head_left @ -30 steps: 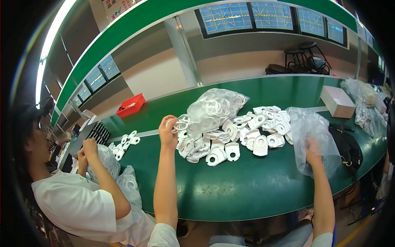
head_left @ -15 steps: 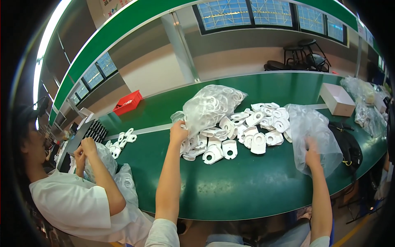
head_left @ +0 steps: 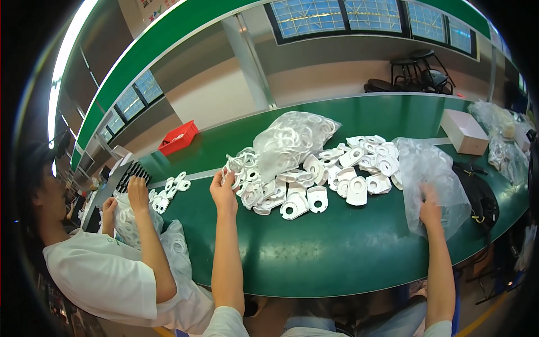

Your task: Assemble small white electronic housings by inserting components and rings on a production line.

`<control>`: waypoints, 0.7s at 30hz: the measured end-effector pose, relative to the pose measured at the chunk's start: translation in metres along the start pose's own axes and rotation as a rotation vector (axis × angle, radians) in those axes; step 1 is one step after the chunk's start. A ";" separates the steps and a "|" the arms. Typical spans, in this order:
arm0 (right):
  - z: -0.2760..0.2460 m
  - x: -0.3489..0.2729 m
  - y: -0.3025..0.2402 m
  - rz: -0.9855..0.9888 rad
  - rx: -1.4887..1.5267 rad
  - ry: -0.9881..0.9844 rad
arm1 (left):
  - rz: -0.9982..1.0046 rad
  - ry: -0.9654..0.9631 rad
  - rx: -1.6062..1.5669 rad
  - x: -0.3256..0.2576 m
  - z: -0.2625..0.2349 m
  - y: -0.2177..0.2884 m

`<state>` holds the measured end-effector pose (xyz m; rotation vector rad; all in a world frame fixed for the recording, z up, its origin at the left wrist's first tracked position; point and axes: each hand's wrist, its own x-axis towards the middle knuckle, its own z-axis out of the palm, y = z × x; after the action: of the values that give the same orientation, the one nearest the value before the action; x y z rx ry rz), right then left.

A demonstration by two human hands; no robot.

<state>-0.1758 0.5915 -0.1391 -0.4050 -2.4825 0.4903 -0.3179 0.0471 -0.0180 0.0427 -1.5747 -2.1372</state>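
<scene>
green table [head_left: 314,253], bag [head_left: 272,159] of white rings [head_left: 299,132]

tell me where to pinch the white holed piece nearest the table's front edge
Probably the near rim of the white holed piece, beside its round hole, coming from the front: that edge faces bare green table, while its far end sits against the pile of white pieces.

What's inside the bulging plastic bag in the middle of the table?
Many white rings show through the cloudy bag. Whatever lies deeper inside is covered by the outer rings, so I can't tell what's there.
</scene>
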 end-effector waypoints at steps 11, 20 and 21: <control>-0.008 0.000 -0.014 -0.007 0.042 0.037 | 0.329 -0.073 0.490 -0.123 0.001 0.008; -0.009 0.002 -0.011 -0.039 0.096 -0.009 | 0.337 -0.432 0.845 -0.156 0.000 0.008; -0.008 0.002 -0.008 -0.038 0.105 -0.029 | 0.338 -0.419 0.840 -0.164 -0.002 0.012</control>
<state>-0.1745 0.5873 -0.1286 -0.3106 -2.4742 0.6111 -0.1688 0.1076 -0.0494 -0.3862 -2.4145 -1.1591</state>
